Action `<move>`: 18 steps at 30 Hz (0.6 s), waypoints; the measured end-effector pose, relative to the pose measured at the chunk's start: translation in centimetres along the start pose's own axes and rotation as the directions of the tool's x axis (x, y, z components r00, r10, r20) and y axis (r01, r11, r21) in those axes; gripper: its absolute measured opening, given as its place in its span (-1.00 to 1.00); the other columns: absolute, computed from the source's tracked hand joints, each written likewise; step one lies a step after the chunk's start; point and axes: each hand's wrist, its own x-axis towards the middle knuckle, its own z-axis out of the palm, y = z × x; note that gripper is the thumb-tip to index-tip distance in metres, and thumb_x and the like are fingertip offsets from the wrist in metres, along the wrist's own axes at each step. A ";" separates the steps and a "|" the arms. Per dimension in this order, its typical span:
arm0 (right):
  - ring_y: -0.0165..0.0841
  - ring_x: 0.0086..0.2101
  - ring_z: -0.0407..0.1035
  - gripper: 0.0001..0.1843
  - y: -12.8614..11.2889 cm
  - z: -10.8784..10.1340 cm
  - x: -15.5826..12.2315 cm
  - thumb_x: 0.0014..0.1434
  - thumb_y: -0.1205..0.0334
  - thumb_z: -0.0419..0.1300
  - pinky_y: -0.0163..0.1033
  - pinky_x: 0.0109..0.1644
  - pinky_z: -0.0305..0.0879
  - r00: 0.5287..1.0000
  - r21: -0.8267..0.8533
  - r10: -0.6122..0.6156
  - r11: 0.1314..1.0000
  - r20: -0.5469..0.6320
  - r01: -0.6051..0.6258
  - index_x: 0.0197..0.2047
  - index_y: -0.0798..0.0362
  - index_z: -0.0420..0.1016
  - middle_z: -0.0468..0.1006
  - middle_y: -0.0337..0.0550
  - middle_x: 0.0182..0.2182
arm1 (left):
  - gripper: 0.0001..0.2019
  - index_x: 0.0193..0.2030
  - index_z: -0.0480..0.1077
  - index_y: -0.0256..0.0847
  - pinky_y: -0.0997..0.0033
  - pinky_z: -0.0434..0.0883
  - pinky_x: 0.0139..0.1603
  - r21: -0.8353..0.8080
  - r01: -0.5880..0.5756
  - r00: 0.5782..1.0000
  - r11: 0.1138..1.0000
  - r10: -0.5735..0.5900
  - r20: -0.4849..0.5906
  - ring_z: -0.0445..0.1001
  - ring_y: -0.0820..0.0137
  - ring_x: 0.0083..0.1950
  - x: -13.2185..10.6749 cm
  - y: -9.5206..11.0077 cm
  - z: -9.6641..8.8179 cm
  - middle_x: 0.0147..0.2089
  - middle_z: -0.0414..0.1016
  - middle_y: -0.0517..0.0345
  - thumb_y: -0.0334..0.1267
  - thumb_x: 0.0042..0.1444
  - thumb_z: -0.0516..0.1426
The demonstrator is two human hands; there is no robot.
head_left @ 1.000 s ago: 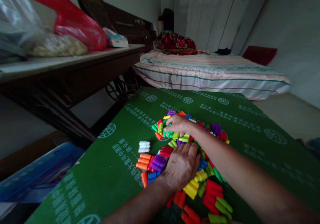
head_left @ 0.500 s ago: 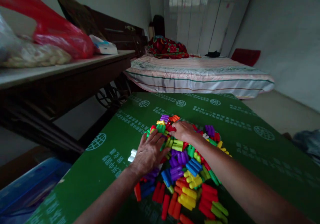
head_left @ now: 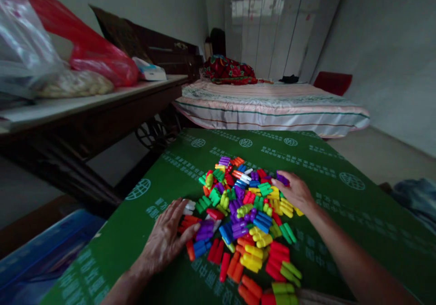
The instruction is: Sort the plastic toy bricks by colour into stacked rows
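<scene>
My left hand point(head_left: 165, 234) lies at the left edge of a heap of plastic toy pieces, its fingers stretched forward and its thumb apart. Its thumb is against a purple piece point(head_left: 205, 228), and orange pieces point(head_left: 189, 222) and white pieces point(head_left: 189, 206) are by its fingers. At the far right of the heap, my right hand point(head_left: 295, 190) has finger and thumb around a purple toy piece point(head_left: 283, 178). Between the hands spread many finger-shaped pieces, among them blue pieces point(head_left: 262, 221), yellow pieces point(head_left: 260, 237) and red pieces point(head_left: 277, 255).
The pieces lie on a green printed tabletop point(head_left: 323, 168). To the left stands a side table point(head_left: 143, 89) with a red plastic bag point(head_left: 105, 64) and a tissue pack point(head_left: 150, 70). A blue container point(head_left: 44, 252) sits below. Beyond the tabletop is a bed point(head_left: 272, 107).
My hands have moved apart. The left came back toward me and to the left; the right moved right, off the red pieces to the purple piece. The heap's middle is now uncovered.
</scene>
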 end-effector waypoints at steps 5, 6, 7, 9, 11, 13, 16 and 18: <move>-0.16 0.09 0.34 -0.47 2.6 1.4 -1.9 0.07 -0.19 0.11 -0.02 0.24 0.19 0.998 0.166 -0.024 0.986 -0.054 0.033 -0.09 0.01 0.56 0.47 0.01 0.07 | -0.24 0.31 0.10 -0.16 -0.15 0.23 0.33 -0.118 0.037 0.993 0.992 -0.024 0.115 0.19 0.09 0.36 -1.0 3.5 0.2 0.35 0.20 -0.11 0.27 0.09 -0.01; -0.16 0.09 0.34 -0.46 2.1 1.8 -2.2 0.07 -0.20 0.10 -0.01 0.25 0.17 0.998 0.199 -0.038 0.979 -0.043 0.046 -0.08 0.01 0.56 0.48 0.01 0.06 | -0.24 0.31 0.11 -0.17 -0.18 0.21 0.34 -0.133 0.048 0.992 0.990 -0.032 0.119 0.18 0.08 0.37 -1.0 4.4 0.3 0.35 0.19 -0.13 0.28 0.08 0.00; -0.16 0.09 0.34 -0.45 1.3 2.2 -2.5 0.07 -0.21 0.09 -0.01 0.25 0.17 0.999 0.231 -0.049 0.971 -0.024 0.053 -0.07 0.02 0.55 0.49 0.02 0.05 | -0.23 0.31 0.12 -0.19 -0.19 0.19 0.34 -0.143 0.058 0.992 0.988 -0.042 0.117 0.17 0.07 0.37 -1.1 5.2 0.3 0.35 0.20 -0.15 0.27 0.08 0.00; -0.16 0.08 0.35 -0.43 -0.5 2.5 -2.8 0.08 -0.20 0.09 -0.02 0.25 0.17 0.998 0.281 -0.058 0.958 0.030 0.048 -0.03 0.04 0.53 0.50 0.02 0.04 | -0.25 0.30 0.13 -0.21 -0.17 0.21 0.34 -0.153 0.069 0.993 0.986 -0.053 0.106 0.17 0.07 0.37 -1.1 6.4 0.4 0.34 0.20 -0.17 0.26 0.10 -0.01; -0.17 0.08 0.35 -0.45 -2.3 2.5 -2.9 0.11 -0.16 0.09 -0.03 0.24 0.18 0.994 0.302 -0.067 0.953 0.090 0.036 0.00 0.03 0.51 0.51 -0.01 0.04 | -0.29 0.29 0.14 -0.23 -0.08 0.25 0.34 -0.155 0.071 0.995 0.985 -0.058 0.087 0.17 0.11 0.37 -1.3 7.2 0.5 0.35 0.19 -0.18 0.23 0.14 -0.04; -0.20 0.08 0.35 -0.51 -3.9 2.4 -2.7 0.15 -0.09 0.09 -0.05 0.23 0.18 0.985 0.300 -0.093 0.953 0.148 0.045 0.02 0.02 0.51 0.52 -0.06 0.04 | -0.32 0.28 0.16 -0.26 0.00 0.28 0.33 -0.160 0.070 0.996 0.985 -0.060 0.065 0.17 0.14 0.37 -1.5 7.8 0.5 0.35 0.19 -0.19 0.19 0.18 -0.06; -0.25 0.05 0.39 -0.60 -6.4 2.5 -2.0 0.18 0.03 0.11 -0.11 0.20 0.22 0.964 0.290 -0.134 0.955 0.232 0.063 0.00 0.04 0.52 0.54 -0.08 0.02 | -0.37 0.25 0.20 -0.26 0.01 0.31 0.31 -0.165 0.062 0.998 0.984 -0.057 0.035 0.20 0.13 0.35 -1.9 8.4 0.5 0.32 0.22 -0.20 0.15 0.18 -0.04; -0.28 0.01 0.42 -0.64 -8.1 2.6 -1.3 0.19 0.11 0.12 -0.14 0.16 0.26 0.948 0.282 -0.147 0.957 0.283 0.064 0.00 0.04 0.52 0.56 -0.09 -0.01 | -0.39 0.25 0.21 -0.22 0.00 0.32 0.30 -0.168 0.054 0.998 0.984 -0.052 0.018 0.20 0.14 0.35 -2.2 8.7 0.4 0.32 0.23 -0.18 0.13 0.19 -0.03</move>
